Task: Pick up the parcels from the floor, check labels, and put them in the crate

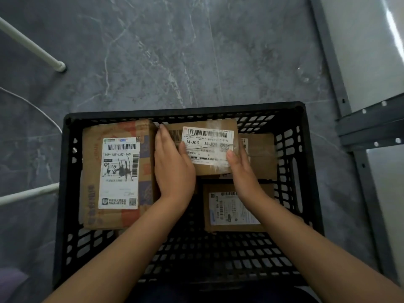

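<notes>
A black perforated plastic crate [306, 149] stands on the floor below me. Both hands hold a small cardboard parcel [209, 127] with a white label reading J4-J06, inside the crate near its far wall. My left hand [172, 167] grips its left side, my right hand [240, 169] its right side, thumbs on the label. A large cardboard parcel [118, 171] with a long white label lies flat in the crate's left half. Another labelled parcel [231, 208] lies at the right, and a further one [262, 156] sits partly hidden under the held parcel.
Grey marbled floor tiles [175, 51] surround the crate. White tubular legs [32, 47] and a thin white cable [32, 106] are at the left. A grey metal rack frame [349, 132] stands at the right.
</notes>
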Tool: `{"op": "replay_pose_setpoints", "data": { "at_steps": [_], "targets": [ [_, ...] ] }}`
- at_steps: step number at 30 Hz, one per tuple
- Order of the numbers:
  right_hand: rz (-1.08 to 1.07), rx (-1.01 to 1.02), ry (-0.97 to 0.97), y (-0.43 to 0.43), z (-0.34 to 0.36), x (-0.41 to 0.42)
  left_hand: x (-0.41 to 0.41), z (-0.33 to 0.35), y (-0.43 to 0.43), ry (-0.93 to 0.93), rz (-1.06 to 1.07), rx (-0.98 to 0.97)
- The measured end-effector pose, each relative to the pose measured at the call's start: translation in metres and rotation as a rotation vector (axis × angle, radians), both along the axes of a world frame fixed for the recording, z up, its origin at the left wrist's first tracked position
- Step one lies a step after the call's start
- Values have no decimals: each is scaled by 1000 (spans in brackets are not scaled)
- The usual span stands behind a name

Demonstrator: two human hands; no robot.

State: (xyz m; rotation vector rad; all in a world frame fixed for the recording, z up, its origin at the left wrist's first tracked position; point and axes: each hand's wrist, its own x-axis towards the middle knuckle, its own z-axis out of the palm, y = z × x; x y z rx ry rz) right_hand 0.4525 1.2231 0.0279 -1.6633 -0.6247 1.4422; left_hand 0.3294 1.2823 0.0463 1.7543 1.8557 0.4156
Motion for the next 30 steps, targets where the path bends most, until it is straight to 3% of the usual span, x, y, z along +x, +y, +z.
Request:
{"op": "replay_pose_setpoints", "data": {
  "at_steps": [8,17,23,30],
  "targets": [
    [-59,-32,28,-3,2,-4,-3,-2,1,103,-154,92],
    [-168,-82,-51,-2,35,-2,-8,34,-1,-204,-58,95],
    [-268,-81,-127,-20,162,21,-21,159,-17,-467,-47,-131],
    [-315,46,-164,-38,408,59,-2,396,-14,-573,-238,-251]
  ]
}}
